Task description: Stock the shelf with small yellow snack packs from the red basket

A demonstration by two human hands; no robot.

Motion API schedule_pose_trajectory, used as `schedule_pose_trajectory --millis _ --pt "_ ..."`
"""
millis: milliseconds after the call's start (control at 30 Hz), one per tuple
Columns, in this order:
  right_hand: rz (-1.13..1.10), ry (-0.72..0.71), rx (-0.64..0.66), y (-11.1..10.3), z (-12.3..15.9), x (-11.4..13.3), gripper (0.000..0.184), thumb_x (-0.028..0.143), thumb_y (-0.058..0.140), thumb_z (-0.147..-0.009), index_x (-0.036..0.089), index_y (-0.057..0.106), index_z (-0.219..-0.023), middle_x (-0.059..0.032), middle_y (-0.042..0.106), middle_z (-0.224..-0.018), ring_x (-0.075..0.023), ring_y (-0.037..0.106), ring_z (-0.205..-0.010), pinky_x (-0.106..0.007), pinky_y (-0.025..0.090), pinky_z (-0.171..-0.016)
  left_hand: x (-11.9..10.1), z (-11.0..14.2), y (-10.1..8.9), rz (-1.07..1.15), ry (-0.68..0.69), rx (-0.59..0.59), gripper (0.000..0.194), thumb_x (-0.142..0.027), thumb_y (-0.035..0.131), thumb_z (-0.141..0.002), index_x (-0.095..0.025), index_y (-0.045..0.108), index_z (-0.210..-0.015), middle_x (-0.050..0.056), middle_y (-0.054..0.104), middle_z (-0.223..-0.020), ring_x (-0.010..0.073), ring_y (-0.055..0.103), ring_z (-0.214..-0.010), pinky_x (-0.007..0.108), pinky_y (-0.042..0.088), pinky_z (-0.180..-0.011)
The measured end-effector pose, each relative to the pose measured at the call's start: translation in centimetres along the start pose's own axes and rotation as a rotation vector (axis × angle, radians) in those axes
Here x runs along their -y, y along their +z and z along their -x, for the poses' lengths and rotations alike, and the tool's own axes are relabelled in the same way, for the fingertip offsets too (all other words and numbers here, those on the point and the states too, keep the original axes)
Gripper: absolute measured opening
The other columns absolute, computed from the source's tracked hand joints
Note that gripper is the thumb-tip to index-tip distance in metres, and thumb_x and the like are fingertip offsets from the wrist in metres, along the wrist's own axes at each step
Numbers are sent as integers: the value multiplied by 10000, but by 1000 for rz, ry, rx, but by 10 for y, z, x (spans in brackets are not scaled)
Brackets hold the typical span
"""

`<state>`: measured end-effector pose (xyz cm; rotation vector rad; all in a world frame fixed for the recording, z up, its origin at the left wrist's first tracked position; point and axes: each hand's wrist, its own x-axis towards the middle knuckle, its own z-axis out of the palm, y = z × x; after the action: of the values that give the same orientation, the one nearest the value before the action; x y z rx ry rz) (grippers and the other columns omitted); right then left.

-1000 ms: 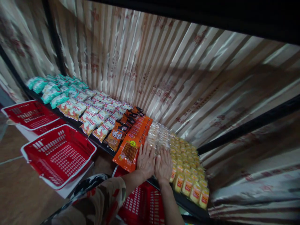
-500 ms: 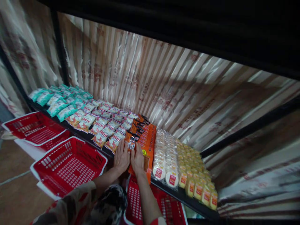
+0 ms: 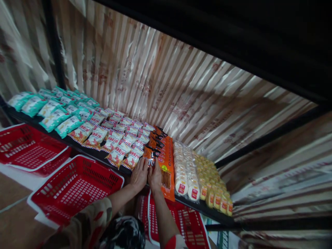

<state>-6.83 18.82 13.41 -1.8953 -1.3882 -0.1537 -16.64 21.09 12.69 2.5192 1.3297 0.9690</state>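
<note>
Both my hands are at the front end of a row of small orange-and-black snack packets on a black shelf (image 3: 100, 154). My left hand (image 3: 139, 175) has its fingers bent over the left side of the nearest packet (image 3: 148, 153). From the right, my right hand (image 3: 155, 177) closes on the same packet, so the two hands pinch it between them. Its lower end is hidden by my fingers. Left of it lie white snack bags with striped edges (image 3: 118, 154). Flat orange packs (image 3: 168, 174) lie just to the right.
Turquoise bags (image 3: 54, 117) fill the shelf's left end. Round white packaged cakes (image 3: 181, 186) and small yellow packs (image 3: 217, 200) stand on the right. Red baskets (image 3: 77, 186) sit below the front edge. Striped sheeting (image 3: 155, 76) hangs behind, and a dark board (image 3: 259, 41) overhangs the shelf.
The view has shifted and tilted slightly. Both hands stay at the front packet of the orange-and-black row, my right hand now nearer to my left.
</note>
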Motion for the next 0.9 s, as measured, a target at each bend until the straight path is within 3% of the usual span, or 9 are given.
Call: schedule_pose_trajectory --millis 167,433,600,800,900 --pt "96 2 -55 2 10 14 550 295 332 -891 104 313 -1406 -176 453 -1361 -234 427 -1261 -399 406 -987 16 4 -24 -24 42 -43 452 -205 382 -883 -80 455 -1312 170 408 -1416 282 284 -1361 470 310 -1088" --pt "190 53 -62 17 28 38 548 347 407 -878 146 369 -1386 -199 256 -1468 -314 334 -1311 -482 374 -989 51 12 -37 -15 124 89 477 -158 419 -820 -77 483 -1286 181 382 -1430 288 275 -1364 475 295 -1085" --pt "240 56 -39 17 41 46 563 207 535 -779 193 455 -1336 -165 181 -1503 -355 240 -1355 -518 355 -992 50 10 -41 -28 138 160 493 -202 443 -822 -92 476 -1301 191 332 -1455 289 232 -1381 481 251 -1099" --pt "263 166 97 -5 54 64 635 126 555 -733 206 438 -1352 -149 173 -1519 -321 152 -1397 -469 303 -1054 42 14 -54 -8 204 275 575 -215 473 -800 -73 407 -1354 194 233 -1496 303 128 -1405 491 169 -1128" --pt "242 170 111 -13 63 74 644 88 536 -722 182 441 -1352 -159 215 -1507 -301 155 -1401 -455 298 -1068 37 23 -62 21 218 351 564 -169 434 -807 -43 397 -1356 192 277 -1480 297 155 -1399 453 190 -1134"
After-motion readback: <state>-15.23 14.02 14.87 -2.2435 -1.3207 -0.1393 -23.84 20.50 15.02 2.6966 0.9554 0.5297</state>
